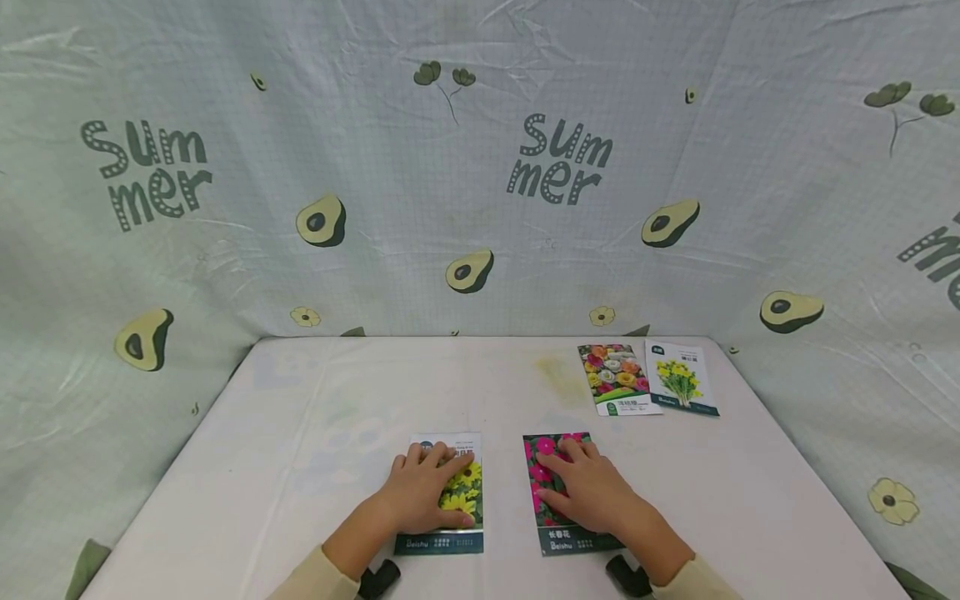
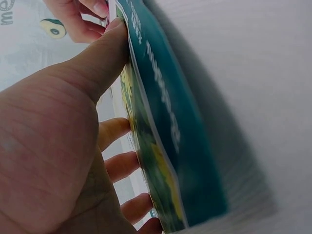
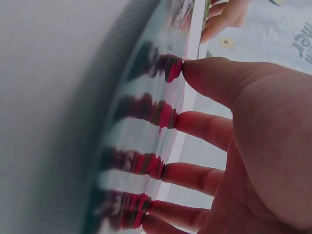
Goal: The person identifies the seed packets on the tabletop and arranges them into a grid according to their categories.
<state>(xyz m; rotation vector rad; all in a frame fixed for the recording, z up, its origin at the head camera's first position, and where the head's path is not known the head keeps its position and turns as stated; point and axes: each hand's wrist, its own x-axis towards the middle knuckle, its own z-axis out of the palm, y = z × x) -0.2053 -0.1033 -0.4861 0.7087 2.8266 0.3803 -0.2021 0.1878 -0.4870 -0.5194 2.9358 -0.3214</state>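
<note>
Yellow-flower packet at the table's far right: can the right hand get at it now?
Probably yes: the right hand touches the pink-flower packet, and nothing upright blocks its way to the yellow-flower packet.

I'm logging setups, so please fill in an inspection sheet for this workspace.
Surface: pinkish-white flat table, with a yellowish mark toward the far side.
Job's things: rectangular teal-bottomed packet with yellow flowers, under the left hand; rectangular dark-green packet with pink flowers, under the right hand.
Clutter: rectangular packet with multicoloured blooms beside a white rectangular packet with a yellow bouquet, far right.
Hands: both rest on their packets, fingers spread.
Cables: nothing seen.
Surroundings: pale wrinkled sheet printed with avocados and "summer".
</note>
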